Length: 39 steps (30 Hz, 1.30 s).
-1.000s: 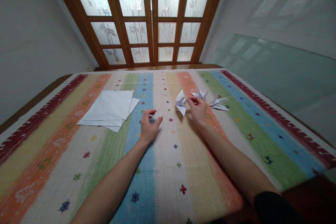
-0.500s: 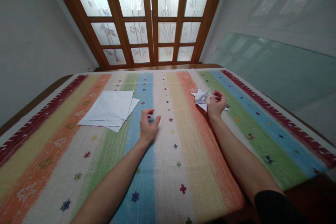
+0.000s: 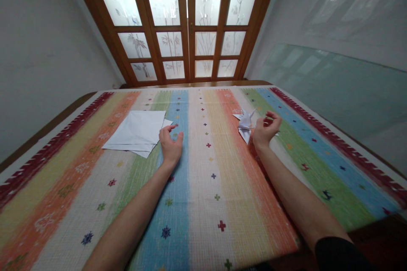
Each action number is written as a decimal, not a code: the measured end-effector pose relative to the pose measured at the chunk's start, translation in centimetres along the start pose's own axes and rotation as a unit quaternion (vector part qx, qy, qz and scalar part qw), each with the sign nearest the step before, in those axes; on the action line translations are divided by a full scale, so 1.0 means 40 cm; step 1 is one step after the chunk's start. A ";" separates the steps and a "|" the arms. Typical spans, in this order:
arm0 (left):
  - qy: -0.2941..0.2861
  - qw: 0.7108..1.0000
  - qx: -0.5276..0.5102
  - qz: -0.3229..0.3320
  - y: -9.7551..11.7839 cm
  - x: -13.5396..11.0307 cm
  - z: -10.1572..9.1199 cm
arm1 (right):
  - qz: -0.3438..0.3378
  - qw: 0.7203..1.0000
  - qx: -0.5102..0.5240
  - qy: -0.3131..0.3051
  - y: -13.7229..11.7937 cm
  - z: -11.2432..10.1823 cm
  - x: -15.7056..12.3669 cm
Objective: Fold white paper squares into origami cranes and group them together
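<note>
On the left of the striped cloth lies a stack of white paper sheets point(image 3: 135, 129), its lower sheets fanned out a little. My left hand point(image 3: 171, 144) is at the stack's right edge, fingers curved and apart from the thumb, holding nothing. Whether its fingertips touch the paper, I cannot tell. Over on the right, folded white paper pieces point(image 3: 244, 123) with pointed tips, like origami cranes, sit close together. My right hand point(image 3: 267, 130) is just to their right, fingers loosely bent and empty. It hides part of the folded paper behind it.
A striped tablecloth point(image 3: 203, 216) covers the table. Beyond its far edge stand wooden doors with glass panes point(image 3: 170, 44). A pane of glass point(image 3: 318, 72) leans along the right wall, and a plain wall point(image 3: 41, 51) is on the left.
My left hand has moved left to the stack's edge. My right hand has shifted slightly right, away from the folded paper, which shows more fully. The view has tilted slightly.
</note>
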<state>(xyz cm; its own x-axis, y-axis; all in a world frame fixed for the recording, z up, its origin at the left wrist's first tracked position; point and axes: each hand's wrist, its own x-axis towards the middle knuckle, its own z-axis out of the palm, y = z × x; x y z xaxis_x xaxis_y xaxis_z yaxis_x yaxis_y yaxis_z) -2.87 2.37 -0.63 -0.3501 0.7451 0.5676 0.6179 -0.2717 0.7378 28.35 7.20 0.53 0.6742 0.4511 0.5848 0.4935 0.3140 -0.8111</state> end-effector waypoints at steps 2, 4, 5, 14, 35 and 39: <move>-0.039 0.995 0.090 0.012 -0.024 0.033 -0.034 | -0.005 0.999 0.006 -0.031 -0.009 -0.013 -0.013; -0.079 0.978 0.194 -0.001 -0.055 0.061 -0.076 | -0.014 0.998 0.012 -0.066 -0.014 -0.031 -0.030; -0.096 0.963 0.250 -0.010 -0.070 0.071 -0.097 | -0.020 0.996 0.016 -0.084 -0.015 -0.041 -0.040; -0.287 0.830 0.478 0.028 -0.119 0.080 -0.200 | -0.106 0.965 0.043 -0.238 -0.030 -0.104 -0.126; -0.193 0.881 0.397 0.169 0.030 0.091 -0.185 | -0.225 0.912 -0.023 -0.343 -0.029 -0.108 -0.170; -0.248 0.887 0.245 0.302 0.117 -0.023 -0.111 | -0.330 0.872 -0.023 -0.360 -0.035 -0.116 -0.184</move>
<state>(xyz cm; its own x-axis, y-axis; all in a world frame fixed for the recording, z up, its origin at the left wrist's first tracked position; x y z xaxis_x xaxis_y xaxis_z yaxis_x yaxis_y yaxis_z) -2.78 -2.30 3.91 0.4266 0.7632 0.4853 0.8617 -0.5060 0.0382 25.23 -0.43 -2.59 -0.2773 0.5979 0.7521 0.6760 0.6776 -0.2895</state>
